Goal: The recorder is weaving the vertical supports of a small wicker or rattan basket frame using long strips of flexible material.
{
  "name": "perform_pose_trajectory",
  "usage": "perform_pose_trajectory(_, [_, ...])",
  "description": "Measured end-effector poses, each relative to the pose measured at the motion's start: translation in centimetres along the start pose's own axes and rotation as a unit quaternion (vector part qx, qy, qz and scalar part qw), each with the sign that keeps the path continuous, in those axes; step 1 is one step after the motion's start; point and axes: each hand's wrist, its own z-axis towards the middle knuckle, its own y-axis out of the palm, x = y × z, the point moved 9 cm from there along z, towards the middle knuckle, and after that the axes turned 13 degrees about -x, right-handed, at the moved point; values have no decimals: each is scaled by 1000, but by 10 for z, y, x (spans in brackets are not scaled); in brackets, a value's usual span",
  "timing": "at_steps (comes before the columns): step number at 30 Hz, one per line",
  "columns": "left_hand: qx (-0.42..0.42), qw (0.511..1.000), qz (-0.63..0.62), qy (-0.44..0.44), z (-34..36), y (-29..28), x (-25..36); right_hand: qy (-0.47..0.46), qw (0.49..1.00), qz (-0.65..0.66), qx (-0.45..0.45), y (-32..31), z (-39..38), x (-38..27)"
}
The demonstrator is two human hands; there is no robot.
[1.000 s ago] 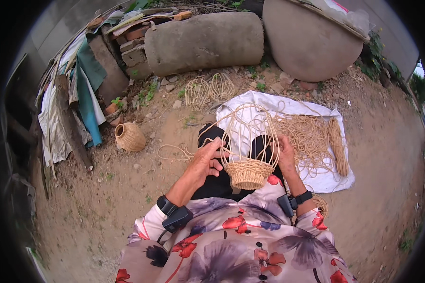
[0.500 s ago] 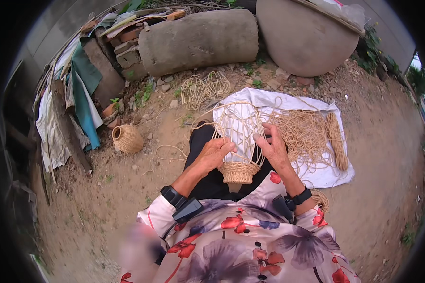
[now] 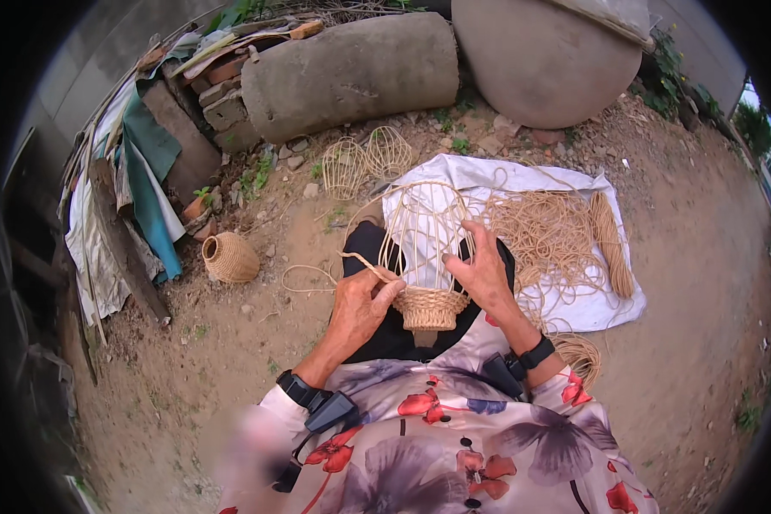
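A half-woven basket (image 3: 428, 310) rests between my knees, its tight woven band nearest me and its bare pale ribs spreading away. At its left side my left hand (image 3: 361, 301) is closed, thumb against fingers, on a tan cord (image 3: 364, 261) that loops out to the left. My right hand (image 3: 481, 272) grips the ribs on the right side above the woven band, thumb on the near side and fingers reaching around the outside. The fingertips behind the ribs are partly hidden.
A white sheet (image 3: 610, 300) lies to the right under a loose heap of cord (image 3: 540, 231) and a bundled hank (image 3: 610, 244). Another coil (image 3: 577, 358) sits by my right arm. Two bare frames (image 3: 344, 170) and a finished woven basket (image 3: 231, 257) stand on the dirt.
My left hand has drawn back from the ribs, left and toward me, and now pinches the cord. My right hand stays on the ribs, shifted slightly left as the view moved.
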Motion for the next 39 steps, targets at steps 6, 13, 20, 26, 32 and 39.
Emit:
perform_pose_trajectory(6, [-75,987,135,36,62,12,9,9,1000,16,-11,4,0,-2])
perform_pose_trajectory(13, [-41,974,222,-16,66,18,20,39,999,25,-27,1,0,-6])
perform_pose_trajectory(20, [-19,994,-102,-30,28,19,-7,88,995,39,-35,11,8,7])
perform_pose_trajectory(26, [-136,902,-405,-63,14,29,-12,69,996,27,-42,9,11,7])
perform_pose_trajectory(32, [-108,885,-437,-122,-6,10,-61,47,998,16,-42,12,4,6])
perform_pose_trajectory(39, [-63,939,-314,-123,4,-31,-77,62,996,29,-50,7,2,5])
